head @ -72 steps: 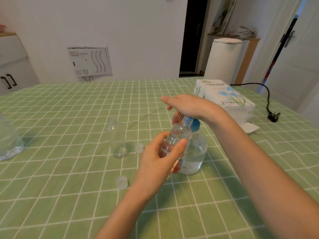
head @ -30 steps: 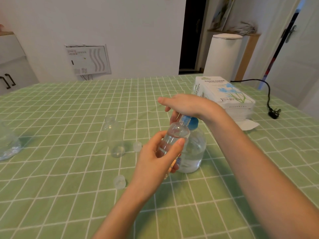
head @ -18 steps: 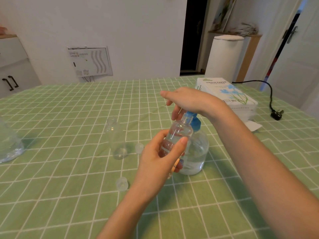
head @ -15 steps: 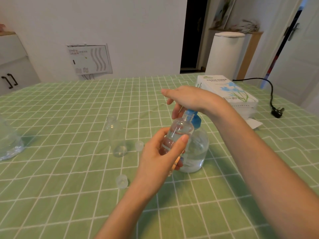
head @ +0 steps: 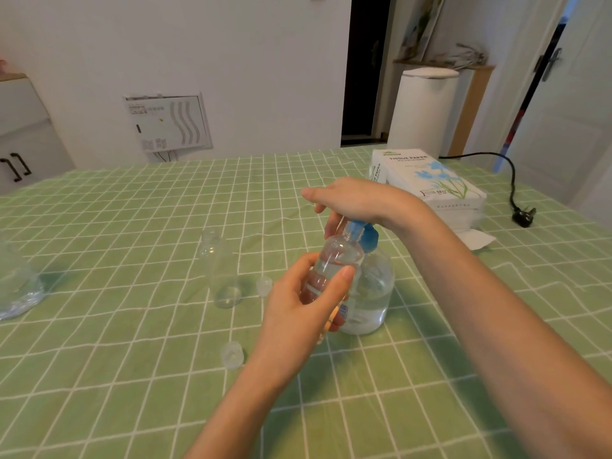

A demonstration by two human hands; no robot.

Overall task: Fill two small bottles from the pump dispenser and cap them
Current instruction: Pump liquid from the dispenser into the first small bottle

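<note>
Counter [head: 132,376]: covered by a green cloth with a white grid, creased in places.
Middle: pump dispenser [head: 371,289], clear with a blue head, standing upright.
Left of it: empty small bottle [head: 222,273], upright, uncapped.
Caps: far cap [head: 264,286] just beside that bottle; near cap [head: 231,355] closer to the viewer.
Left edge: clear container [head: 16,286], partly out of view.
Far right: tissue pack [head: 427,183]; black plug and cord [head: 523,217] beyond it.

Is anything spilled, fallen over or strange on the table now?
Nothing stands out. The second small bottle stands upright and uncapped, two loose caps lie beside it, and no spill shows on the tablecloth.
</note>
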